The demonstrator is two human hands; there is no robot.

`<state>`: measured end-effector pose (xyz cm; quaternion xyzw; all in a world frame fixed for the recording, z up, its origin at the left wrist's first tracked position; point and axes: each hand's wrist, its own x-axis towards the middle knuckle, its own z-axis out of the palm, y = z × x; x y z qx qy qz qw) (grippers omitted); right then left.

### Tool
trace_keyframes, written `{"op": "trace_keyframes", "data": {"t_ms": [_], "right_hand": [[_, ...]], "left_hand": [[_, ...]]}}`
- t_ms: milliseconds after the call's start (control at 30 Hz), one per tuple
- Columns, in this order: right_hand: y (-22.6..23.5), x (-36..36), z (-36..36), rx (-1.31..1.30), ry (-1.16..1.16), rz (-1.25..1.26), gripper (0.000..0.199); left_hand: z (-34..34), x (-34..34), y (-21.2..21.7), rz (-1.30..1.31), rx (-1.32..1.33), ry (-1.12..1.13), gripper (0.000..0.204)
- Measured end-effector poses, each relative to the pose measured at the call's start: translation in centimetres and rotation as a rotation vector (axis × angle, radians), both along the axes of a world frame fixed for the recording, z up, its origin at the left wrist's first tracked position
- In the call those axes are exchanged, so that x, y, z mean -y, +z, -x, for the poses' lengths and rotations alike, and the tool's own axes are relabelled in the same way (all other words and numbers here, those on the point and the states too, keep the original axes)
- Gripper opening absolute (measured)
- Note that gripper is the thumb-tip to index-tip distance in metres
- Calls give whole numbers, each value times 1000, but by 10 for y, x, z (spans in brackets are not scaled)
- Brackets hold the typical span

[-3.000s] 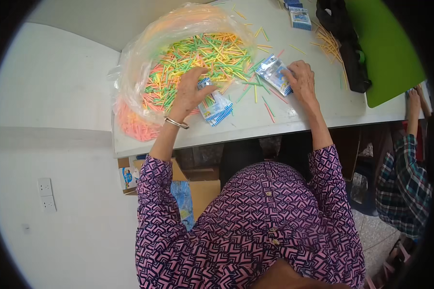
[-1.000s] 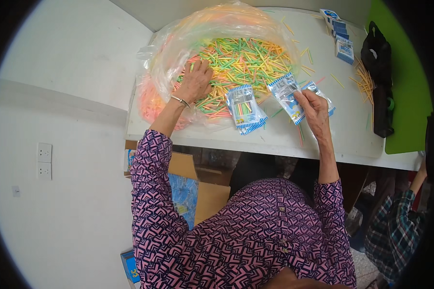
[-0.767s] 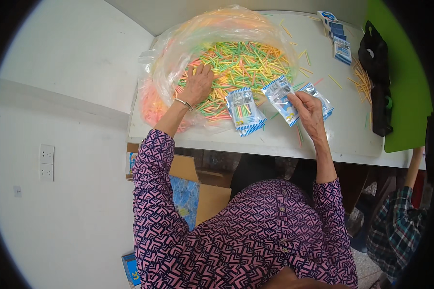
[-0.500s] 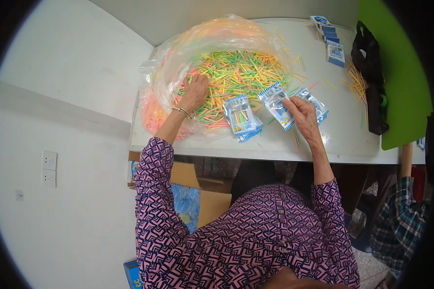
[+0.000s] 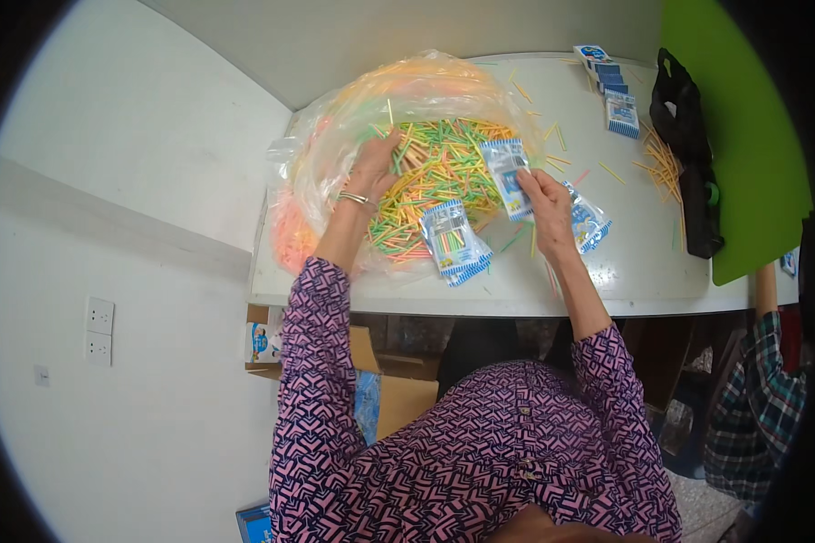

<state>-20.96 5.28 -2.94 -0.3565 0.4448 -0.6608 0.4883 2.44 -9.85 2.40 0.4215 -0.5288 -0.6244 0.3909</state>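
Observation:
A large clear plastic bag lies open on the white table, full of thin pink, yellow, green and orange sticks. Over its left part, my left hand is closed around a small bunch of these sticks, which poke out past the fingers. My right hand pinches a small blue-and-white packet near its right edge, at the bag's right side. Between my hands, nearer the table's front edge, filled packets lie stacked, sticks showing through the top one's window. More packets lie just beyond my right hand.
Packets are lined up at the back right. Loose sticks lie beside a black object along a green divider. Below the table stands an open cardboard box. At the far right shows another person's checked sleeve.
My left hand has lifted from the bag's near-left part, moving right with a bunch of sticks showing in it. The right hand has brought its packet slightly left, turning it more upright.

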Motion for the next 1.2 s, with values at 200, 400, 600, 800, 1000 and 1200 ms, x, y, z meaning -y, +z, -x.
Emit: {"op": "trace_keyframes", "data": {"t_ms": [200, 400, 600, 800, 1000, 1200], "right_hand": [[16, 38, -30, 212, 8, 152, 19], [21, 44, -20, 248, 3, 169, 18], [12, 28, -11, 181, -43, 138, 19], [4, 8, 3, 68, 18, 52, 19], [-1, -4, 13, -97, 151, -33, 21], [-3, -10, 21, -119, 258, -16, 23]], "left_hand": [[46, -10, -12, -523, -589, 159, 28], [58, -29, -23, -562, -749, 47, 26], [58, -19, -46, -645, -824, 69, 24], [69, -21, -41, -717, -819, -39, 15], [77, -33, -24, -507, -813, 48, 25], [79, -58, 8, -126, -548, -86, 26]]}}
